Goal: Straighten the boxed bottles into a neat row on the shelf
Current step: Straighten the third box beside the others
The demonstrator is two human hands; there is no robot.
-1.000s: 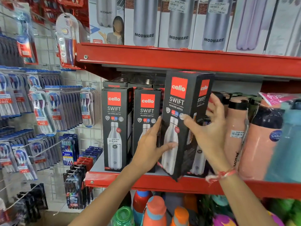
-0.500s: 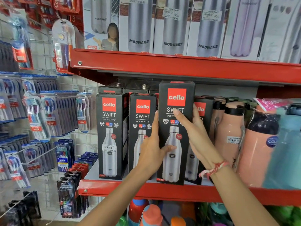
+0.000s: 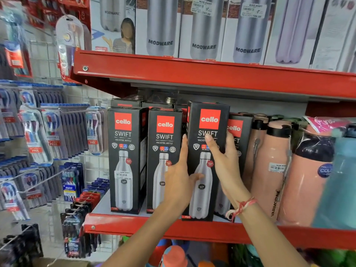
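Note:
Several black Cello Swift bottle boxes stand on the red middle shelf. The third box stands upright at the shelf's front edge, slightly ahead of its neighbours. My left hand clasps its left side, thumb across the front. My right hand grips its right side, fingers over the front. To the left stand the first box and the second box, facing forward. A fourth box sits behind and right, mostly hidden by my right hand.
Peach loose bottles and a teal bottle crowd the shelf's right. White Modware boxes fill the upper shelf, which overhangs closely. Toothbrush packs hang on pegs at left. Coloured bottles sit below.
The third box went from tilted and turned, held off the shelf, to upright and facing front on the shelf edge. Both hands stayed on it.

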